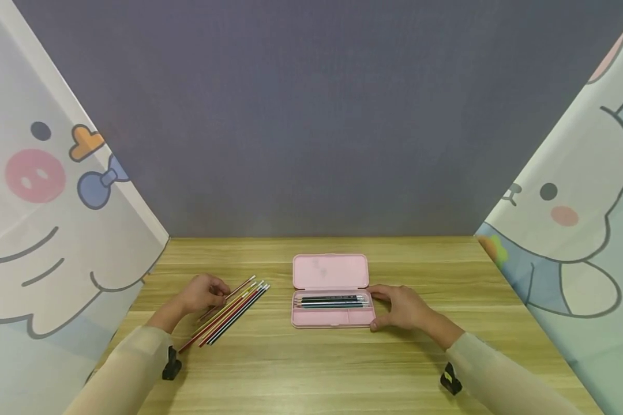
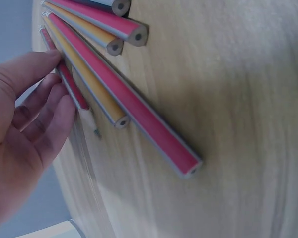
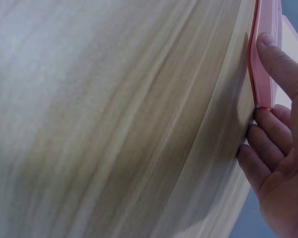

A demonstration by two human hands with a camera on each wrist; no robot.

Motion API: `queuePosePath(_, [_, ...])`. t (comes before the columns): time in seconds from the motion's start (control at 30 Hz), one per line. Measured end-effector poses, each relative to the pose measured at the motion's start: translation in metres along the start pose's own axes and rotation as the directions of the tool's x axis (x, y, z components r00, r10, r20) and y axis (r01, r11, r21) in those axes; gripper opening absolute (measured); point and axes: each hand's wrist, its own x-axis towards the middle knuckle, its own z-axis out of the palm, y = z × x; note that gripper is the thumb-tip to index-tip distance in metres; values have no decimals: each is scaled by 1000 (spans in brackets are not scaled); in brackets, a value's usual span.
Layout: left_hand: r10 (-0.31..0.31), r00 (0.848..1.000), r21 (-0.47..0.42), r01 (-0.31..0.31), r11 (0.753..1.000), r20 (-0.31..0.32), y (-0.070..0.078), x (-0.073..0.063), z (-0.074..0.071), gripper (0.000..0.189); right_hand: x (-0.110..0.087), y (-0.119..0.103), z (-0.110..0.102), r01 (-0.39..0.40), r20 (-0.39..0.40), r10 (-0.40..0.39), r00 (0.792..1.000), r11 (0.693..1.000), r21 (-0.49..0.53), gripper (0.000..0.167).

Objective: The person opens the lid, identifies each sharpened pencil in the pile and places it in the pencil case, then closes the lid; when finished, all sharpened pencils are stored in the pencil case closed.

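Note:
On the left of the table, my left hand (image 1: 202, 293) pinches a slim red pencil (image 2: 72, 84) between thumb and fingers. Its sharpened tip points down past the fingers in the left wrist view. Beside it lies a loose bundle of red, yellow and dark pencils (image 1: 233, 317) with white ends. A pink pencil case (image 1: 319, 319) lies with its lid (image 1: 330, 271) folded back, and several dark pencils (image 1: 332, 299) rest in its rear compartment. My right hand (image 1: 405, 308) grips the case's right end, thumb at the front corner and fingers toward the back.
The case's narrow front compartment has a small divider. A grey panel (image 1: 322, 127) rises behind the wooden table (image 1: 322, 369). White cloths printed with cartoon animals hang at the left (image 1: 57, 230) and right (image 1: 576, 230) sides.

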Motion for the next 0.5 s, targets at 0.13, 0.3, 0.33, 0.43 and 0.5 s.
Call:
queuePosePath(0.13, [-5, 1000, 63, 5, 998, -9, 0, 0, 1, 11, 0, -1, -1, 3, 8, -3, 1000, 1000, 0, 91])
queuePosePath(0.3, [3, 1000, 111, -1, 994, -25, 0, 3, 0, 12, 2, 0, -2, 11, 16, -11, 1000, 1000, -15, 91])
queuePosePath(0.33, [13, 999, 117, -9, 993, -29, 1, 3, 0, 12, 2, 0, -2, 15, 16, -15, 1000, 1000, -16, 91])
queuePosePath(0.43, [40, 998, 144, -33, 989, -50, 7, 7, -4, 13, 2, 0, -2, 26, 15, -25, 1000, 999, -21, 90])
queuePosePath(0.5, [70, 996, 162, -59, 985, -61, 13, 11, -8, 13, 2, 1, -2, 28, 13, -28, 1000, 999, -21, 90])
